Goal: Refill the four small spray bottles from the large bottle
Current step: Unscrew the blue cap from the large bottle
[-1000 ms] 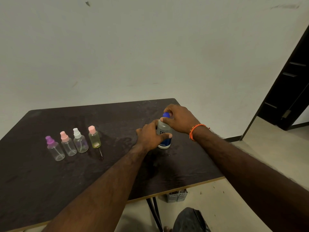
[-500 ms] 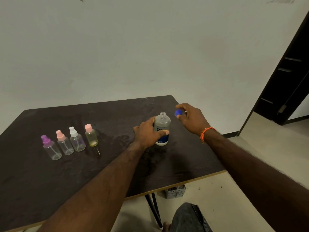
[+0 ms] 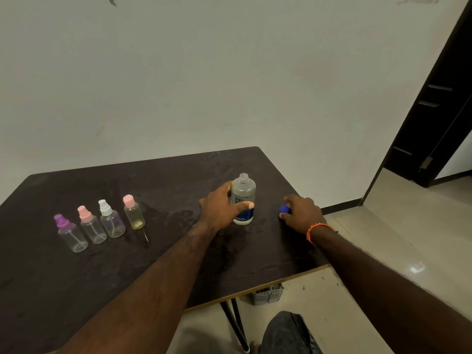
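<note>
The large bottle (image 3: 243,199) is seen upright and uncapped on the dark table (image 3: 163,180), gripped by the left hand (image 3: 221,208), whose thumb is curled across the label while the fingers are wrapped behind. Just beyond the fingertips of the right hand (image 3: 302,213), the blue cap (image 3: 284,209) is held down at the tabletop, pinched by curled fingers, well apart from the bottle's open neck. An orange wristband (image 3: 318,229) is worn on the right wrist. Well to the left of the left hand's knuckles, the four small spray bottles (image 3: 101,223) are lined up in a row, topped purple, pink, white and pink, all capped.
</note>
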Demonstrator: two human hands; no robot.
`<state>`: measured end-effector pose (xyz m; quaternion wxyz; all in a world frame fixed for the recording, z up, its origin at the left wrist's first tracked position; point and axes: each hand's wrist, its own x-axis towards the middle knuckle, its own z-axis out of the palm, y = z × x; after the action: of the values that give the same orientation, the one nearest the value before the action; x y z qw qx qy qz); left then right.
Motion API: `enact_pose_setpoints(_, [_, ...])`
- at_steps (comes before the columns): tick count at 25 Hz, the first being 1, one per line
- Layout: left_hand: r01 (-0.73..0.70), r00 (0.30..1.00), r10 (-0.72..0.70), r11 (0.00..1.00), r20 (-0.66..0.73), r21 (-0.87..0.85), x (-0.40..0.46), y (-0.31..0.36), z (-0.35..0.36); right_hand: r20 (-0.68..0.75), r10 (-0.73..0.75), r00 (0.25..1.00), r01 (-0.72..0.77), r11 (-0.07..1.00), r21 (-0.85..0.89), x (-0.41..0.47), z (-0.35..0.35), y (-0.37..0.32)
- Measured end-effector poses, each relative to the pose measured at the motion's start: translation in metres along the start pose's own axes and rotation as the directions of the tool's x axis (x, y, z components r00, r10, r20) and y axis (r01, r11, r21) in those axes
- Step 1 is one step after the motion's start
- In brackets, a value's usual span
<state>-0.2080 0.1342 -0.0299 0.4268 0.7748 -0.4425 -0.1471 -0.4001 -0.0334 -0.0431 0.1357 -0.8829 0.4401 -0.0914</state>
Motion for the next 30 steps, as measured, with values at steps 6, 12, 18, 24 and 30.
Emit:
enact_pose_setpoints(6, [-0.039,0.999,0.040,0.999,0.029,-0.019,0.012,-0.010,0.002,0.035,-0.269,0.963,0.265,0.960,0.091,-0.012,-0.019,-0.033])
enact_pose_setpoints(12, [-0.046,0.999,0.048,0.991,0.015,-0.123,0.045,-0.011,0.016,0.004,-0.279,0.960,0.272,0.938,0.216,0.009,-0.010,-0.063])
enact_pose_setpoints(18, [-0.076,0.989,0.106,0.959,0.099,-0.273,0.079,-0.010,0.018,-0.041,-0.159,0.986,0.164,0.944,0.285,0.045,0.003,-0.063])
enact_pose_setpoints(24, [-0.070,0.989,0.103,0.959,0.109,-0.273,0.088,-0.006,0.020,-0.024,-0.133,0.991,0.134,0.954,0.268,0.056,0.001,-0.066])
enact_pose_setpoints(30, [0.107,0.994,-0.107,0.994,0.012,0.003,0.065,-0.008,0.001,-0.175,-0.062,0.983,0.097,0.975,0.201,0.028,-0.008,-0.064])
